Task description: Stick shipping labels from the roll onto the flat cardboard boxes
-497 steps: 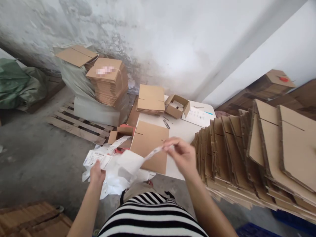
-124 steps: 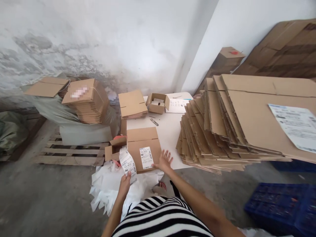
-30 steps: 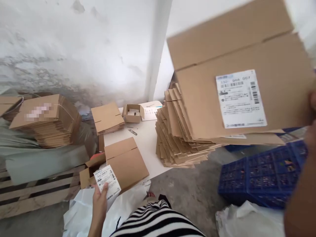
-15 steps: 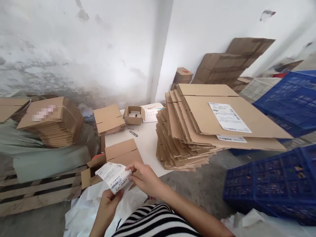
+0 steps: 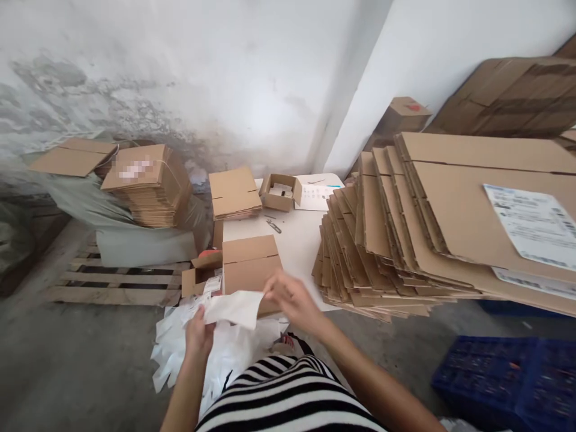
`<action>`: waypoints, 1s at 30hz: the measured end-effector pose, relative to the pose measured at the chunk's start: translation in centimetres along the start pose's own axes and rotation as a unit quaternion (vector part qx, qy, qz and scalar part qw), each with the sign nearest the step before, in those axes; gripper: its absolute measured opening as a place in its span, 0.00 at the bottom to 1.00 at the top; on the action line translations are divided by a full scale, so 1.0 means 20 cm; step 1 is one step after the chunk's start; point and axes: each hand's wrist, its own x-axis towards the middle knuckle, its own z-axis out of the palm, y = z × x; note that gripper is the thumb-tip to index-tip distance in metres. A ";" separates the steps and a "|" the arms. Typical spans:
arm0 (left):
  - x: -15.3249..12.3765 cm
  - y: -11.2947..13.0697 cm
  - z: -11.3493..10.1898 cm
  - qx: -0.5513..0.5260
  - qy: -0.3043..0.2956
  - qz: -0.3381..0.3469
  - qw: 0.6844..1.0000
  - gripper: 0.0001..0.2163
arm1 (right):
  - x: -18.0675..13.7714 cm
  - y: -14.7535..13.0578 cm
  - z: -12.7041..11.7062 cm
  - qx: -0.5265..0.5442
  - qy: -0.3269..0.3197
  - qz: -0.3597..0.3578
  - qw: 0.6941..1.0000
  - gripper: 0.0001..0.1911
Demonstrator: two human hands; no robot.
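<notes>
Bridging the left hand [image 5: 199, 333] and the right hand [image 5: 294, 303]: one white label strip [image 5: 231, 308], blank side showing along the middle, partly hiding the near edge of a flat carton [image 5: 252, 264].

Left fingers: grasping the strip's left end, thumb on top.
Right fingers: pinching the strip's right end; whether they are catching label, backing or both, cannot tell.

Flat carton, one: lying on the white table [image 5: 294, 249], crease running across it.
Open carton [image 5: 188, 283], one: standing just left of the flat carton.
White paper heap [image 5: 173, 351]: lying beneath the left hand.
Snips [image 5: 273, 226]: lying mid-table.
Small stack of flat cartons [image 5: 236, 191]: resting at the table's far left.
Small open box [image 5: 278, 204]: standing beside that stack, holding small items.
Printed sheet [image 5: 312, 198]: lying right of the box.
Large carton stack [image 5: 472, 210]: spreading at right, a printed label [image 5: 533, 225] showing on its top carton.
Blue crates [image 5: 490, 372]: sitting on the floor, lower right.
</notes>
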 end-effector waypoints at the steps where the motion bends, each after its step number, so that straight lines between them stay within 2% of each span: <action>1: 0.05 0.01 -0.05 0.002 0.038 0.020 0.999 0.16 | 0.04 0.03 -0.05 0.010 0.053 0.015 0.998 0.06; 3: 0.11 0.03 -0.14 0.013 0.069 0.036 0.997 0.14 | 0.13 0.17 -0.10 -0.027 0.127 0.074 0.989 0.08; 4: 0.12 0.04 -0.17 0.024 0.065 0.036 0.997 0.13 | 0.17 0.28 -0.10 -0.062 0.131 0.113 0.983 0.08; 7: 0.11 0.02 -0.20 0.068 0.027 0.032 0.997 0.08 | 0.25 0.63 0.01 -0.157 0.058 0.213 0.963 0.07; 9: 0.09 -0.02 -0.18 0.102 0.003 0.040 0.994 0.06 | 0.25 0.82 0.12 -0.183 0.011 0.236 0.954 0.08; 12: 0.10 -0.11 -0.14 0.153 -0.024 0.052 0.987 0.07 | 0.16 0.99 0.22 -0.236 -0.041 0.250 0.938 0.16; 15: 0.14 -0.21 -0.13 0.201 -0.032 0.041 0.978 0.06 | 0.05 1.05 0.25 -0.275 -0.078 0.240 0.928 0.37; 17: 0.17 -0.27 -0.14 0.225 -0.034 0.031 0.973 0.06 | -0.02 1.09 0.25 -0.309 -0.133 0.236 0.912 0.52; 18: 0.18 -0.30 -0.14 0.234 -0.036 0.027 0.971 0.06 | -0.06 1.11 0.25 -0.330 -0.152 0.255 0.896 0.58; 20: 0.21 -0.33 -0.15 0.247 -0.043 0.021 0.968 0.06 | -0.12 1.14 0.23 -0.359 -0.118 0.355 0.855 0.64; 22: 0.23 -0.35 -0.16 0.253 -0.045 0.018 0.966 0.07 | -0.19 1.14 0.20 -0.347 -0.021 0.463 0.815 0.60; 24: 0.25 -0.35 -0.18 0.250 -0.043 0.019 0.967 0.07 | -0.25 1.10 0.18 -0.323 0.045 0.497 0.804 0.46; 26: 0.27 -0.36 -0.19 0.242 -0.044 0.016 0.969 0.09 | -0.29 1.04 0.16 -0.317 0.056 0.461 0.827 0.29; 27: 0.27 -0.36 -0.18 0.238 -0.047 0.013 0.970 0.09 | -0.30 1.00 0.15 -0.313 0.058 0.434 0.843 0.25; 29: 0.28 -0.38 -0.17 0.232 -0.055 0.009 0.971 0.09 | -0.29 0.96 0.13 -0.313 0.069 0.389 0.864 0.24; 30: 0.29 -0.40 -0.16 0.230 -0.057 0.009 0.972 0.09 | -0.28 0.95 0.12 -0.322 0.080 0.385 0.861 0.28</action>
